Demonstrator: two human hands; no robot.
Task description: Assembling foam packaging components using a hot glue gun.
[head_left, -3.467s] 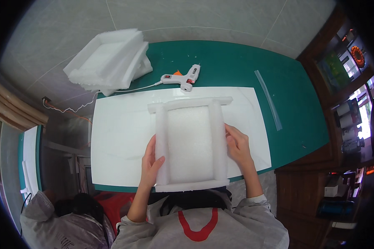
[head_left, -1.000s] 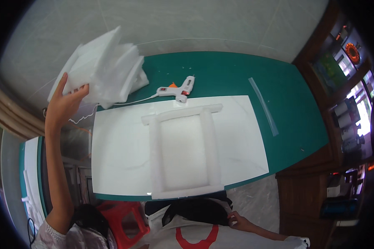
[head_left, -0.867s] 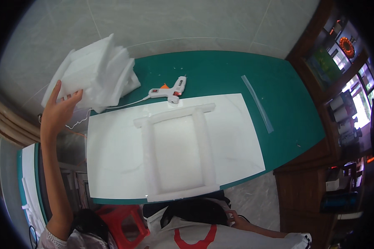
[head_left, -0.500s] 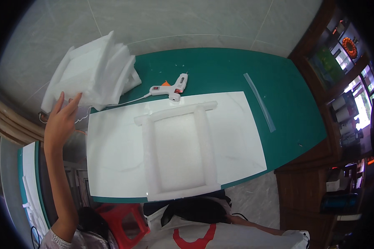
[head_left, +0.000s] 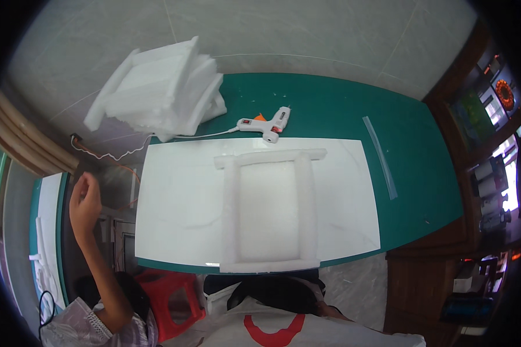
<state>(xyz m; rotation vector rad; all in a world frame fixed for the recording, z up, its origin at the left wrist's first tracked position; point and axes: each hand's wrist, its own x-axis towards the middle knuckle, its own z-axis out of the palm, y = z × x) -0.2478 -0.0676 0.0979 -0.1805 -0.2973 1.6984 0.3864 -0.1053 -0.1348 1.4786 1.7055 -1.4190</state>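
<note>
Neither of my hands shows. A short stretch of my right forearm [head_left: 334,313] lies by my lap, its hand hidden behind dark cloth; my left arm is out of sight. Before me, a rectangular frame of white foam strips [head_left: 231,214] around a white foam sheet [head_left: 269,211] lies on a glossy white board [head_left: 176,202]. Beyond the board rests a white glue gun [head_left: 264,124] with an orange trigger, its cord running left. At the left, another person's hand [head_left: 85,199] is raised with curled fingers, apart from the stack of white foam pieces [head_left: 150,81].
A green table [head_left: 324,98] bears the board, with a clear plastic strip [head_left: 380,157] at its right. Below the table edge stands a red stool [head_left: 171,301]. A wall backs the table; wooden cabinetry [head_left: 417,277] borders the right. Cords hang left of the board.
The other person's hand has drawn back from the foam stack and its fingers have curled. My view has turned left, so things on the table appear farther right.
</note>
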